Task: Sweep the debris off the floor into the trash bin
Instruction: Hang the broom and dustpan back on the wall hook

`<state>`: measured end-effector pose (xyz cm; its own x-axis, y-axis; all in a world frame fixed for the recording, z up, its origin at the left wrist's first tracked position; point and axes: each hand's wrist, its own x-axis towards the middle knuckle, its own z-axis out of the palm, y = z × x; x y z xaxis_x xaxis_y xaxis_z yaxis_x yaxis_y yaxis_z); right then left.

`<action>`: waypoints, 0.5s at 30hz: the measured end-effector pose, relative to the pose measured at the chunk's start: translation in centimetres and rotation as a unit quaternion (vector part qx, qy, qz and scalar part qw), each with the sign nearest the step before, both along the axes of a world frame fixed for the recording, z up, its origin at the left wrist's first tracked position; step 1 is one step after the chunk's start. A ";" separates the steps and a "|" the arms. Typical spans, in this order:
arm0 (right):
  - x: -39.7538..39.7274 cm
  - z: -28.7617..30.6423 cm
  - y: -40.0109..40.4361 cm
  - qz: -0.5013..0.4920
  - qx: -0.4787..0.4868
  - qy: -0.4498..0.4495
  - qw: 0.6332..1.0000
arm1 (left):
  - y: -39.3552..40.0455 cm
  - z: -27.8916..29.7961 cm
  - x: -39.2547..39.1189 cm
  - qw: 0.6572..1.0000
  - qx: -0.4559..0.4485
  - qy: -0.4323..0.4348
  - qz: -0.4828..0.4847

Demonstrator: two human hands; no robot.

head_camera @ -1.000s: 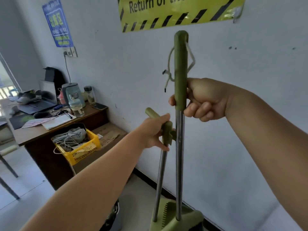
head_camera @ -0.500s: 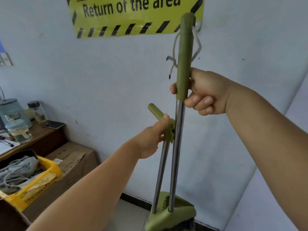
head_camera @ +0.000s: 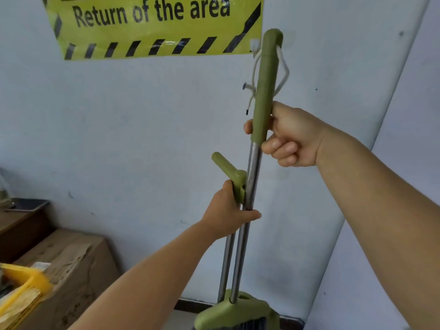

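Observation:
An olive-green broom with a steel shaft stands upright against the pale wall, a white cord looped at its top near a wall hook. My right hand is closed around its green grip. Clipped beside it is a dustpan handle, green with a steel pole. My left hand is wrapped around both poles just under the dustpan's green clip. The green broom head and dark bristles show at the bottom edge. No debris or trash bin is in view.
A yellow and black sign reading "Return of the area" hangs on the wall. A cardboard box and a yellow crate sit at lower left, beside a dark wooden desk.
My view has turned right and closer to the wall. My left hand slid down from the dustpan's green grip and closed around the two steel poles. My right hand kept its grip.

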<state>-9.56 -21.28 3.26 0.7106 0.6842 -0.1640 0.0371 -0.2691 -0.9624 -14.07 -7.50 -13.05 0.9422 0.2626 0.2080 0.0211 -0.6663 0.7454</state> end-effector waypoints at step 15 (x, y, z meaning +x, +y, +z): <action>1.3 -0.7 1.0 -0.055 0.033 -0.009 0.998 | 1.6 -1.4 2.3 0.995 -0.075 -0.012 -0.058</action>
